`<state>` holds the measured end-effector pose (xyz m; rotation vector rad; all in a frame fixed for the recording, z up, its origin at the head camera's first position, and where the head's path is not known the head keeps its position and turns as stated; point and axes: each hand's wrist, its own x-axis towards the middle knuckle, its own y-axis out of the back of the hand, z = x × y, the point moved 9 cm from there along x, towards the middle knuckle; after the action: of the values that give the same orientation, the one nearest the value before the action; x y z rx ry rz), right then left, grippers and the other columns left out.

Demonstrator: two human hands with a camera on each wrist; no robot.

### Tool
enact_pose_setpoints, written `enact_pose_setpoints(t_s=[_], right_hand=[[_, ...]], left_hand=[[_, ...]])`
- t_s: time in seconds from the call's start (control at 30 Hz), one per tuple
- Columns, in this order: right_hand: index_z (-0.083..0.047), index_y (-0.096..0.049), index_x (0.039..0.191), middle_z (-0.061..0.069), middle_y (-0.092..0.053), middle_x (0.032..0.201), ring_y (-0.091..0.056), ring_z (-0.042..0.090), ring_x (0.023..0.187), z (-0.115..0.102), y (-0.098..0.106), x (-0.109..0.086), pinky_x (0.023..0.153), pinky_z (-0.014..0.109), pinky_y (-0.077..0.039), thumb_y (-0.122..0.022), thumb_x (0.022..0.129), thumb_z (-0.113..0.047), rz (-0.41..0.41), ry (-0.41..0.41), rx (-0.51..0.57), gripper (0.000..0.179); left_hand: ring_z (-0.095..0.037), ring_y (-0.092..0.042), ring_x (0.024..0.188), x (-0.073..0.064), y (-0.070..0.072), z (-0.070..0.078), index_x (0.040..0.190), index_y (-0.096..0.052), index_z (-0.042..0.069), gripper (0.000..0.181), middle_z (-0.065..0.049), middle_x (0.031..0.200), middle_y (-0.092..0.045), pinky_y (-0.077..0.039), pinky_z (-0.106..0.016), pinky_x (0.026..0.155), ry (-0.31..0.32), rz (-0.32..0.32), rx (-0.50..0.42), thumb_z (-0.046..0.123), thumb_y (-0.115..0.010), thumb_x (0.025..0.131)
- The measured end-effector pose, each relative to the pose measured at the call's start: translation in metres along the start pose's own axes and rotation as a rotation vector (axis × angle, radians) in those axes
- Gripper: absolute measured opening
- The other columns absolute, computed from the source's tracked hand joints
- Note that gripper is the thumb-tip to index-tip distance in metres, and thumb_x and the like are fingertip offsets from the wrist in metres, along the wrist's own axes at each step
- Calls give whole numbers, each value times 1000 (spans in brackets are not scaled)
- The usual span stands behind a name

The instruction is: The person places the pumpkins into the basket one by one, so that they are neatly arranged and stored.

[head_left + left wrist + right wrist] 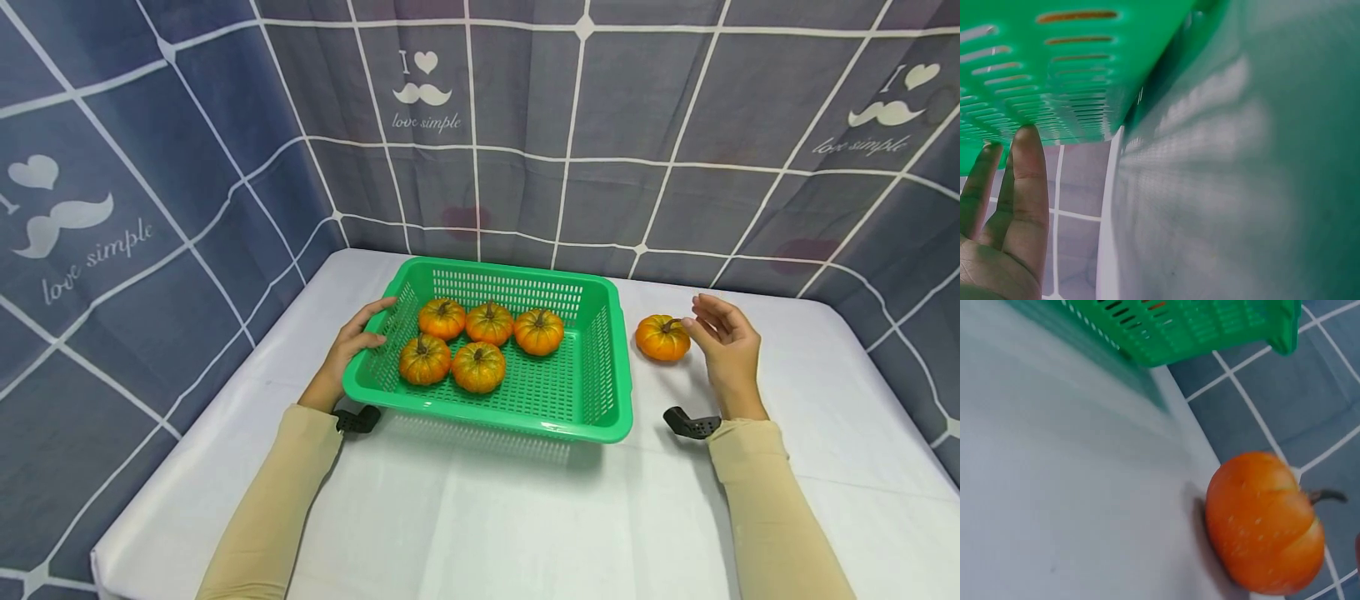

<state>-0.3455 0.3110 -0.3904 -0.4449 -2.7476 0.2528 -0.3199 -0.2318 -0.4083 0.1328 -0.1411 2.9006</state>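
Observation:
A green plastic basket (525,427) stands on the white table with several small orange pumpkins (478,367) inside, grouped toward its left. My left hand (347,354) grips the basket's left rim, thumb and forefinger over the edge; in the left wrist view its other fingers (1030,194) reach up against the slotted underside or wall. Outside the basket, to its right, one more orange pumpkin (663,338) sits on the table. Beside that pumpkin's stem is my right hand (727,354), its fingers loosely bent and holding nothing. In the right wrist view, a small gap separates the stem from a fingertip.
A white cloth (480,517) covers the table. Dark grey-blue curtains (517,192) with white grid lines close off the back and both sides. A black wrist mount (692,423) sits at the right wrist, and another (358,419) at the left.

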Motion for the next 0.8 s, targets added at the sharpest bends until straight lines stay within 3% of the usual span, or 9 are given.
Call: enact_pose_setpoints(t_s=[0.13, 0.3, 0.43, 0.57, 0.8], right_hand=[[-3, -72, 130, 0, -71, 122, -63, 13, 119, 12, 8, -2, 108, 20, -48, -71, 93, 19, 37, -73, -27, 43], [-6, -71, 133, 2, -69, 130, -60, 14, 122, 26, 15, -4, 103, 16, -50, -71, 94, 17, 65, -155, -4, 46], [-4, -69, 135, 3, -69, 131, -60, 13, 122, 33, 17, -7, 108, 20, -48, -69, 94, 18, 71, -172, 3, 46], [-3, -67, 137, 3, -66, 131, -58, 17, 126, 38, 19, -8, 105, 18, -49, -68, 95, 18, 62, -176, -4, 47], [-20, -67, 131, -3, -60, 132, -55, 15, 127, 49, 23, -7, 95, 10, -50, -67, 97, 16, 33, -232, -9, 49]], left_hand=[[-28, -41, 140, 0, 0, 0, 160, -48, 20, 68, -21, 173, -24, -50, -27, 104, -4, 0, -4, -1, -43, 96], [-28, -42, 139, 0, -1, 0, 160, -49, 20, 68, -21, 173, -24, -50, -27, 104, -7, 0, -6, -1, -43, 96], [-28, -42, 139, 0, 0, -2, 160, -50, 22, 68, -20, 172, -25, -51, -28, 104, 1, -2, -11, 0, -43, 96], [-27, -43, 139, 1, 0, -2, 160, -49, 21, 68, -20, 172, -25, -51, -28, 104, -1, -2, -14, -1, -42, 96], [-27, -44, 138, 0, 0, 0, 162, -48, 21, 69, -22, 172, -25, -52, -27, 102, -6, 2, 10, 1, -42, 97]])
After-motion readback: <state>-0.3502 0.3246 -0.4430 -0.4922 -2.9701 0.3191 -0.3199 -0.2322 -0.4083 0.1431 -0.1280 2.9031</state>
